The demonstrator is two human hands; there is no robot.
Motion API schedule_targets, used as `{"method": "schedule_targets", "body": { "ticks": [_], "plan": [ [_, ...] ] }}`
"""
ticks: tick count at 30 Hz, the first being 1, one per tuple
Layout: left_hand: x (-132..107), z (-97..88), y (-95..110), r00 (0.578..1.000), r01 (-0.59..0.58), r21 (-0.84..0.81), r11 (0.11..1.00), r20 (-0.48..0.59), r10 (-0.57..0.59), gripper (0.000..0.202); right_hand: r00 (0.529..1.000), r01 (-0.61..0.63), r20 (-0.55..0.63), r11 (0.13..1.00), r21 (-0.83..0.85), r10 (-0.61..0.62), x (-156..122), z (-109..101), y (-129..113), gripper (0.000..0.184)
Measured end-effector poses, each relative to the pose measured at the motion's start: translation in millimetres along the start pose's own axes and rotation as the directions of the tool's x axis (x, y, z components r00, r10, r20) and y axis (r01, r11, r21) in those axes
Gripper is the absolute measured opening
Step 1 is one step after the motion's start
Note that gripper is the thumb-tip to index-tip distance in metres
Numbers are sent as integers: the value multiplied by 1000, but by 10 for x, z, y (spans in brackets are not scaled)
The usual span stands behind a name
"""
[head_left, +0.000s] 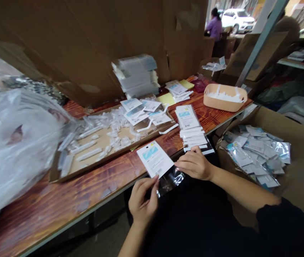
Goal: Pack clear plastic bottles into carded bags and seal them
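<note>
My left hand [142, 200] is closed in a pinch on the lower edge of a clear plastic sleeve [171, 180]. A white card with a blue mark [154, 158] sticks out of the sleeve's top, tilted over the table edge. My right hand [194, 164] is curled, fingers together, holding the sleeve's right side just beside the card. Right above this hand lies a fanned stack of the same white cards [191, 129] on the wooden table [61, 200].
A flat cardboard tray [61, 175] of small clear plastic parts lies mid-table. A big plastic bag [13, 150] fills the left. A peach basket [224, 103] stands far right. A cardboard box [302, 157] of packed sleeves stands on my right. A person in purple sits far behind.
</note>
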State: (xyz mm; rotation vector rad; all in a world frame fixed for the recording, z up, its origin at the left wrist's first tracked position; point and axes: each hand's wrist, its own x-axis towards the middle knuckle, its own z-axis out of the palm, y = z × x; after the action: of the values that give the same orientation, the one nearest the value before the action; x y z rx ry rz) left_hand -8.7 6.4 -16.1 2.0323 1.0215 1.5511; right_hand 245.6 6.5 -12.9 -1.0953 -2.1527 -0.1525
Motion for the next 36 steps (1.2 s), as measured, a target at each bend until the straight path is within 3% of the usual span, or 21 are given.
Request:
{"method": "schedule_targets", "body": {
  "ticks": [3, 6, 8, 10, 15, 21, 24, 27, 31, 33, 36],
  "plan": [
    [-91, 5, 17, 962, 272, -166, 948, 25, -271, 10, 995, 39, -97, 999, 6, -38, -50, 71, -141, 22],
    [-150, -13, 4, 834, 536, -402, 743, 117, -538, 15, 986, 46, -164, 998, 32, -40, -40, 105, -244, 23],
    [-173, -45, -27, 755, 623, -521, 584, 206, -622, 18, 989, 37, -143, 997, 62, -27, 0, 116, -281, 27],
    [-182, -94, -72, 740, 638, -562, 526, 261, -619, 15, 991, 42, -132, 995, 89, -30, 48, 128, -305, 27],
    [-170, -257, -168, 830, 551, -475, 686, 224, -511, 12, 983, 90, -170, 990, 111, -70, 89, 130, -387, 21],
    [-115, -434, -148, 850, 526, -371, 765, 232, -472, 12, 994, 109, -17, 987, 119, -108, 48, -59, -500, 30],
    [-87, -497, -123, 811, 585, -382, 716, 308, -498, 11, 992, 101, 53, 983, 151, -110, 62, -158, -529, 25],
    [-83, -522, -110, 713, 701, -414, 582, 423, -559, 12, 996, -30, 91, 947, 319, 1, 59, -170, -576, 23],
    [-101, -497, -123, 599, 797, -462, 390, 514, -615, 14, 951, -308, 172, 727, 614, 258, -2, -92, -691, 28],
    [-120, -457, -133, 578, 807, -477, 349, 515, -632, 14, 908, -408, 225, 627, 663, 354, -30, -61, -750, 27],
    [-159, -372, -135, 578, 796, -511, 325, 481, -660, 13, 884, -444, 213, 608, 658, 415, -49, -51, -794, 24]
  ]
}}
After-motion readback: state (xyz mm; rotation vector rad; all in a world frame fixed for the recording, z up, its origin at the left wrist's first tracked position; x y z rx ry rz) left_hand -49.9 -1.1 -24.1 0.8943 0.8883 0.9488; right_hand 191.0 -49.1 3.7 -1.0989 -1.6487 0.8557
